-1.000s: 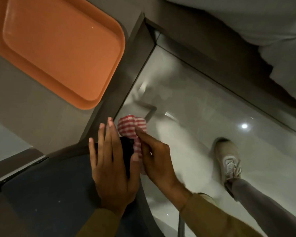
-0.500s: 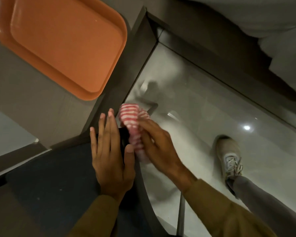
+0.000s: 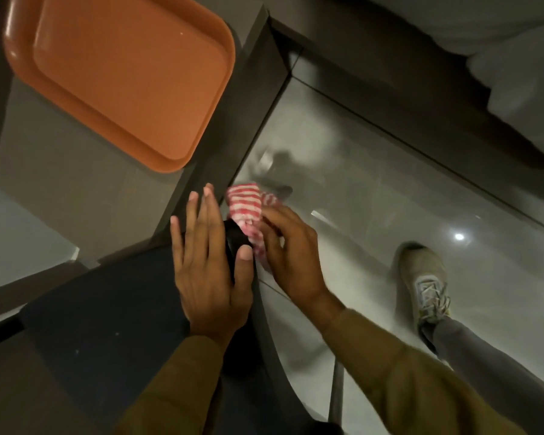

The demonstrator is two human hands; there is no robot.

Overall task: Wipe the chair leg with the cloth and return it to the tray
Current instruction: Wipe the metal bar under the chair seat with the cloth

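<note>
My right hand grips a bunched red-and-white striped cloth and presses it against the corner of the dark chair, where the leg drops out of sight. My left hand lies flat with fingers spread on the dark chair seat, its thumb beside the cloth. The chair leg itself is mostly hidden under the seat and cloth; a thin metal leg shows lower down. The orange tray sits empty on the grey table at the upper left.
The grey table with a dark edge band runs beside the chair. Glossy pale floor tiles spread to the right, where my shoe and trouser leg stand. White bedding fills the top right corner.
My right hand has lifted the cloth slightly up along the chair corner, then settled it back against it. My left hand stays flat on the seat.
</note>
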